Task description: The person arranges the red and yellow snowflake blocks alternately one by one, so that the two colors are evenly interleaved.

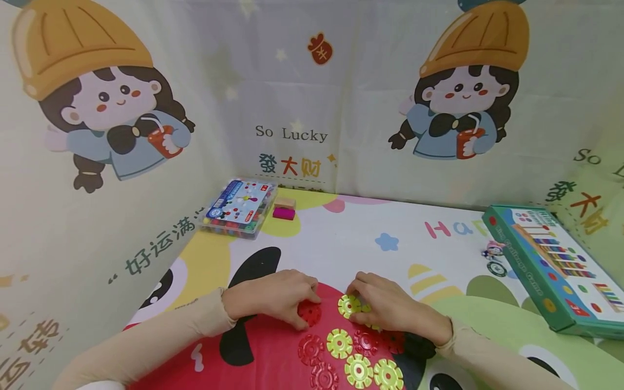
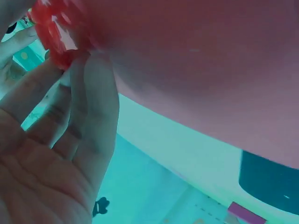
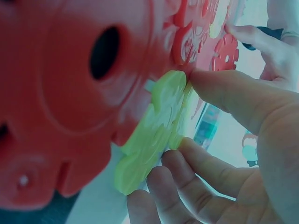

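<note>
In the head view my left hand (image 1: 275, 297) has its thumb and fingers around the edge of a red notched building disc (image 1: 310, 313). The left wrist view shows the fingertips against that red disc (image 2: 56, 42). Across from it, my right hand (image 1: 387, 303) grips a yellow notched building disc, partly hidden under the fingers. In the right wrist view this yellow disc (image 3: 152, 135) lies between thumb and fingertips. Another yellow disc (image 1: 348, 306) is beside the right fingertips. Nearer me lie several red discs (image 1: 311, 349) and yellow discs (image 1: 359, 371).
A clear box of colored parts (image 1: 236, 208) stands at the back left, with a magenta block (image 1: 284, 213) and a tan block beside it. At the right lies a green game box (image 1: 560, 271), a small figure (image 1: 494, 250) next to it. Printed cloth covers table and walls.
</note>
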Motion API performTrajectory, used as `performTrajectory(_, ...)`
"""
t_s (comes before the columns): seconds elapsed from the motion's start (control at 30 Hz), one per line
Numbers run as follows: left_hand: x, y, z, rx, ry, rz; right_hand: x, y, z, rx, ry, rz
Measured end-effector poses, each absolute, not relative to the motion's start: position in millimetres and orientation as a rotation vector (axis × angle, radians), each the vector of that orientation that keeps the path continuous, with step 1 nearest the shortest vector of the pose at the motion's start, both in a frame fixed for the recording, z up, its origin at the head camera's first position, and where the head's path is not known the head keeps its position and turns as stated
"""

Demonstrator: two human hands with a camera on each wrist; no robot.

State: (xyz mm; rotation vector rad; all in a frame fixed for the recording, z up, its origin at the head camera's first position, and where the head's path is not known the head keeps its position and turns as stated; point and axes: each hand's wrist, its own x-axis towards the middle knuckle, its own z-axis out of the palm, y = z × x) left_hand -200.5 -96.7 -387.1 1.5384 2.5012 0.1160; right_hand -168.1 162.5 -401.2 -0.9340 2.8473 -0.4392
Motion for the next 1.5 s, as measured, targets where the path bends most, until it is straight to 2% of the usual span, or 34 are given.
performTrajectory(0.2,-227,-114,-382,1.571,2.68,0.06,-168,163,-401,-0.916,2.852,-0.465)
performTrajectory(0.43,-295,-152,-376,1.229,2.907,-0.048,-167,161,-400,-1.012,2.831,-0.526)
performTrajectory(0.57,-315,-160,-379,1.142,2.941,-0.13,-166,160,-399,-0.998,2.821,-0.544)
performTrajectory(0.73,-320,-158,-385,1.078,2.921,-0.199,-166,158,-399,-0.971,2.786,-0.557)
performTrajectory(0.97,-323,-153,-387,0.925,2.936,-0.055,-169,161,-399,-1.014,2.72,-0.478)
performTrajectory(1.5,-324,-156,-384,0.977,2.948,-0.005,-173,161,-391,-1.199,2.732,-0.352)
